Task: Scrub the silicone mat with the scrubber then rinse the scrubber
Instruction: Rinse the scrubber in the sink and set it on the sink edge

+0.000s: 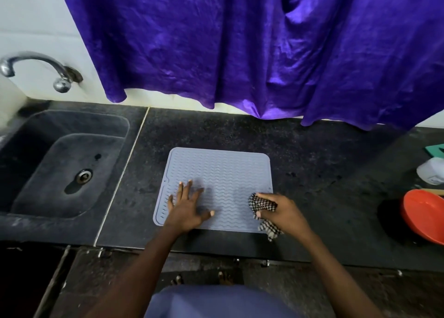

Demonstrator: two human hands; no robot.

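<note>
A grey-blue silicone mat (221, 171) with wavy ridges lies flat on the dark stone counter (312, 154). My left hand (188, 207) presses on the mat's near left part with fingers spread and straight. My right hand (281, 212) grips a black-and-white checked scrubber cloth (260, 203) at the mat's near right corner. A tail of the cloth hangs out below the hand, over the mat's edge.
A dark sink (31, 163) with a drain is set into the counter at the left, under a chrome tap (36, 64). A purple curtain (240, 41) hangs behind. At the right edge are an orange bowl (424, 215), a white container (431, 171) and a green item (436, 149).
</note>
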